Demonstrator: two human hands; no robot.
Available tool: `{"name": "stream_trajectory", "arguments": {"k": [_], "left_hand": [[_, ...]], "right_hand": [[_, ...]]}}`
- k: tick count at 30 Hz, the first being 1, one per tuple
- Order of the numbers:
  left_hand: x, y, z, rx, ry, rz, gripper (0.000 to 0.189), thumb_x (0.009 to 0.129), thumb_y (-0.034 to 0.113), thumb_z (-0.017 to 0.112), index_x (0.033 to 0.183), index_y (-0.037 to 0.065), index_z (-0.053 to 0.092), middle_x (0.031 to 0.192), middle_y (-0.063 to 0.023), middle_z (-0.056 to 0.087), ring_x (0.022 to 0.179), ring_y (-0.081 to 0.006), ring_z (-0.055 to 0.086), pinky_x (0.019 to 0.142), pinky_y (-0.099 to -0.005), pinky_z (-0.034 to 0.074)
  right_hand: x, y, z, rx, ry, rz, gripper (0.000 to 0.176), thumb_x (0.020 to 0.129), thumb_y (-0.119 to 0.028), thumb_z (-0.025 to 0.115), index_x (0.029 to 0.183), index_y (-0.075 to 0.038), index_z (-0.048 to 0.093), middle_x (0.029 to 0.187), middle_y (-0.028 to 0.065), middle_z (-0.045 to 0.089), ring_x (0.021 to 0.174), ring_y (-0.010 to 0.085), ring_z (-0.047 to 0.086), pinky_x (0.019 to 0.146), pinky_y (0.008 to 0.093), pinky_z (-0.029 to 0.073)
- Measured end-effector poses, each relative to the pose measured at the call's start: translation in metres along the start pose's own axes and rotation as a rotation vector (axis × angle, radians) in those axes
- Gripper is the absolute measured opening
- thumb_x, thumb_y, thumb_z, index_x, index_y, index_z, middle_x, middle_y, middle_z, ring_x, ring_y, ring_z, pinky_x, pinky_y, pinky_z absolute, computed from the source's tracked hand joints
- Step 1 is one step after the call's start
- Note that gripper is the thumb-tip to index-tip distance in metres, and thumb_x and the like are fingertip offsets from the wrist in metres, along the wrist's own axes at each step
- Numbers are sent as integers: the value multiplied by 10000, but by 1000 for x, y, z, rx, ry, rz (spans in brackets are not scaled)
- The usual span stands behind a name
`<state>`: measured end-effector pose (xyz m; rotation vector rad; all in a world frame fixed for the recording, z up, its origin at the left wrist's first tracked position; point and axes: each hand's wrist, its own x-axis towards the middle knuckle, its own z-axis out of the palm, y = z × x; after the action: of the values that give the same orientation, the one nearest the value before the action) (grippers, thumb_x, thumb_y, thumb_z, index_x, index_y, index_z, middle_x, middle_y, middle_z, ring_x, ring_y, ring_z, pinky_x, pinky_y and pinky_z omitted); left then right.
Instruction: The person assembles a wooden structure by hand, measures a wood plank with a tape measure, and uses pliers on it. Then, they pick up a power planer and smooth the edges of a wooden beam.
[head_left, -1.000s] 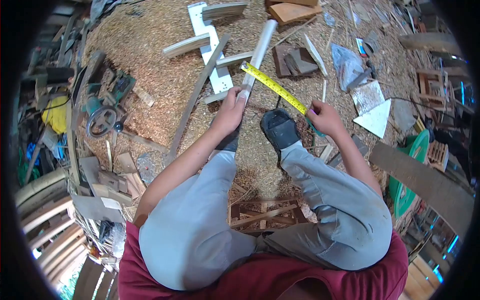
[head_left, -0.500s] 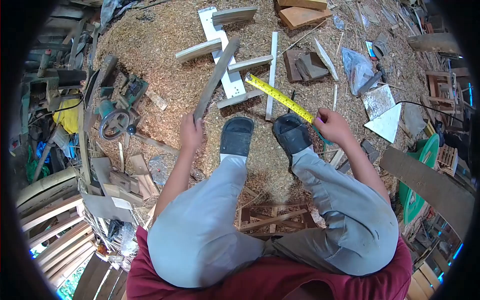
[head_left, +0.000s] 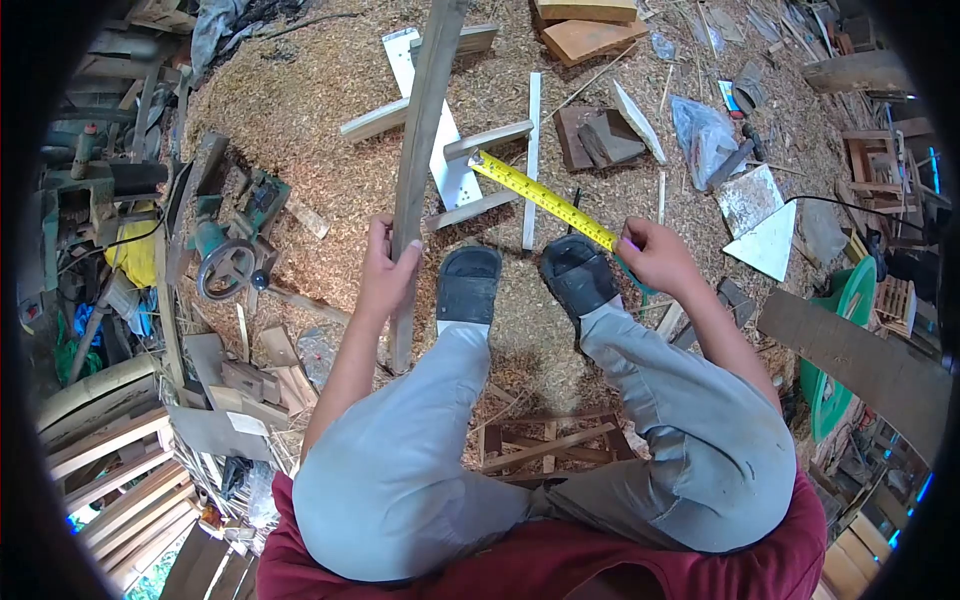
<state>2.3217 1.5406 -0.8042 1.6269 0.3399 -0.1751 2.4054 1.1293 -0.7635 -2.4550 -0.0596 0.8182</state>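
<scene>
My left hand (head_left: 390, 268) is wrapped round a long grey wooden strip (head_left: 425, 120), which stands nearly upright in the view, its lower end by my left knee. In my right hand (head_left: 655, 255) is the yellow tape measure (head_left: 545, 197), pinched near its lower right part, with the blade reaching up and left. The blade's far end lies over a white board with holes (head_left: 452, 178). Short wooden pieces (head_left: 375, 120) lie across that board, and a thin pale strip (head_left: 532, 160) lies to its right.
Sawdust covers the ground around my black sandals (head_left: 468, 285). At the left is a machine with a handwheel (head_left: 227, 268). Brown blocks (head_left: 612, 138), a plastic bag (head_left: 703, 140) and a white triangular piece (head_left: 768, 245) lie at the right, near a green round object (head_left: 840, 350).
The wooden strip has turned more upright, and its lower end now extends below my left hand. My right hand and the tape have shifted slightly left in view.
</scene>
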Motion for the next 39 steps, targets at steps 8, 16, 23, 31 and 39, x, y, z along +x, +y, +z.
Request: {"name": "stream_trajectory", "arguments": {"k": [8, 16, 23, 31, 39], "left_hand": [[13, 41, 53, 73, 72, 108, 215, 1076, 153, 508, 1225, 32, 409, 964, -82, 555, 797, -136, 545, 731, -310, 468], [16, 41, 61, 98, 30, 204, 228, 1071, 121, 517, 1254, 23, 424, 1069, -104, 564, 925, -159, 553, 848, -326, 475], [12, 49, 61, 68, 84, 217, 438, 1061, 69, 475, 1466, 107, 311, 1122, -93, 549, 865, -112, 534, 759, -272, 482], [12, 41, 61, 191, 90, 268, 493, 1063, 67, 470, 1513, 137, 280, 1123, -98, 558, 879, -105, 521, 768, -280, 453], [14, 39, 63, 280, 21, 355, 415, 1078, 70, 466, 1488, 120, 428, 1104, -24, 542, 819, -71, 431, 750, -237, 415]], "right_hand": [[-13, -25, -17, -44, -28, -47, 324, 858, -356, 658, 882, -36, 614, 764, 192, 644, 725, 384, 642, 665, 466, 493], [-6, -38, -19, -120, -3, -46, 304, 857, -340, 645, 897, -40, 628, 799, 213, 670, 786, 424, 668, 717, 516, 514], [0, -26, -14, -144, 23, -63, 310, 851, -339, 644, 908, -34, 638, 828, 232, 681, 824, 446, 670, 748, 533, 518], [4, -27, -11, -151, 5, -47, 305, 859, -345, 640, 922, -47, 644, 856, 226, 691, 852, 440, 677, 770, 534, 522], [7, -24, -13, -195, -15, -19, 310, 855, -344, 640, 965, -55, 656, 892, 228, 705, 885, 441, 684, 806, 534, 528]]}}
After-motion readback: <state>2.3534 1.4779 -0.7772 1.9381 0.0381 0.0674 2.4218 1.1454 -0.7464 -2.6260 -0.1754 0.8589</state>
